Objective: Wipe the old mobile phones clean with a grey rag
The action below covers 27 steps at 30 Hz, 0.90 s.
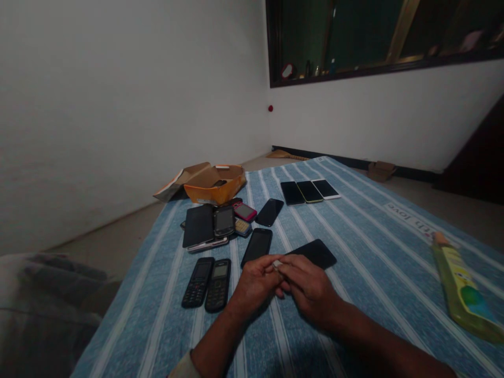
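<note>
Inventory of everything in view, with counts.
Striped cloth: 1, blue and white, under the phones.
Cardboard box: 1, orange and tan, open, far end of cloth.
Phone pile: about 5, mostly black, one pink, left of centre.
Keypad phones: 2, black, left of the hands.
Smartphone row: 3, two black, one white-edged, far side of cloth.
Loose smartphones: 3, black, mid-cloth.
Plastic tube: 1, yellow-green, right side of cloth.
Grey fabric: 1, lower left, beside cloth.
Window: 1, dark, upper wall.
Small item: 1, pale, between the hands.
Left hand: 1, bare, pinching the item.
Right hand: 1, bare, pinching the item.
</note>
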### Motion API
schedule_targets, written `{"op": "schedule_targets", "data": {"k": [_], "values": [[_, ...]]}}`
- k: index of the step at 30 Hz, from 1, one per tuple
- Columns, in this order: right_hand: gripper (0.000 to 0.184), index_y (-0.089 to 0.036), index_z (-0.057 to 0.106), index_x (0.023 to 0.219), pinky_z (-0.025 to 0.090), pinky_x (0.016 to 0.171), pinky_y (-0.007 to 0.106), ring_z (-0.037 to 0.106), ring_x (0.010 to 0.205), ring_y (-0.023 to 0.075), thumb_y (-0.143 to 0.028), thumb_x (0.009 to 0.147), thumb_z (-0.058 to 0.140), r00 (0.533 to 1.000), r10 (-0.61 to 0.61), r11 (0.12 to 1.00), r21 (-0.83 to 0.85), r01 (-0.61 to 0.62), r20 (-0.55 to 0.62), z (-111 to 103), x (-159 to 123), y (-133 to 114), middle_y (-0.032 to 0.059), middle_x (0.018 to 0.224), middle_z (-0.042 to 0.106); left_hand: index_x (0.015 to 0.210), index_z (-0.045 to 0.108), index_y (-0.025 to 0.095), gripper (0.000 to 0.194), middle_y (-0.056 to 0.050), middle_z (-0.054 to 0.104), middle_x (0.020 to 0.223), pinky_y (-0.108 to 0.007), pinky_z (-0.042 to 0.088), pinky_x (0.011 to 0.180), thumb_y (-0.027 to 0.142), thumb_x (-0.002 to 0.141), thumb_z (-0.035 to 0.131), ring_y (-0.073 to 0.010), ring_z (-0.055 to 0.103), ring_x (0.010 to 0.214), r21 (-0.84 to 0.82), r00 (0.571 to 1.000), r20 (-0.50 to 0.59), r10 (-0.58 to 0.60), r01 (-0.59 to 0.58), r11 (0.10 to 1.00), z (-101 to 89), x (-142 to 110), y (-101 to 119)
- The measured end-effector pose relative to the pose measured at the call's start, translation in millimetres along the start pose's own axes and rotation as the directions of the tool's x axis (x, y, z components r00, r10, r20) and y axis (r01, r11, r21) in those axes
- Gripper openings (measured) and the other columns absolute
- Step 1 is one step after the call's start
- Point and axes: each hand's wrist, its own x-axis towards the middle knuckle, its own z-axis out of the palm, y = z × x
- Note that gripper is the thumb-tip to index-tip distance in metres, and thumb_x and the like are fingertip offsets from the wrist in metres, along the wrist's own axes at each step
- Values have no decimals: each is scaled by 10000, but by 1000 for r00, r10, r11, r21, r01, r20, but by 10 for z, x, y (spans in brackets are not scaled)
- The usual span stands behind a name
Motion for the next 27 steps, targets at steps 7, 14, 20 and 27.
{"op": "schedule_targets", "data": {"k": [7,14,20,27], "values": [[274,-225,721,1062,518,931,333,618,1073,195,-120,889,536,974,214,955,191,-225,75,-108,43,-26,88,1147,638,911,749,110,314,-24,709,678,-217,495,533,204,612,770,-107,610,541,-79,995,-100,20,-28,996,50,-33,18],[204,-218,748,921,546,808,303,649,969,189,-161,864,561,923,384,874,328,-358,-14,-92,25,61,80,1034,662,889,755,109,368,-97,748,758,-289,554,572,396,668,821,-199,685,658,-89,995,-70,68,-74,993,36,-54,24],[150,-216,745,900,519,822,330,648,930,207,-192,784,652,889,459,822,387,-418,-14,-124,55,44,67,951,687,769,746,137,252,-46,724,700,-268,544,592,359,680,826,-148,653,576,-81,990,-82,112,-118,990,-17,-51,-21],[172,-204,754,803,515,846,399,656,974,251,-298,668,804,834,533,623,599,-503,146,-184,68,78,98,1067,699,745,738,148,183,-33,713,679,-267,534,635,309,701,812,-150,659,609,-124,993,-7,117,-117,985,-30,-58,-23]]}}
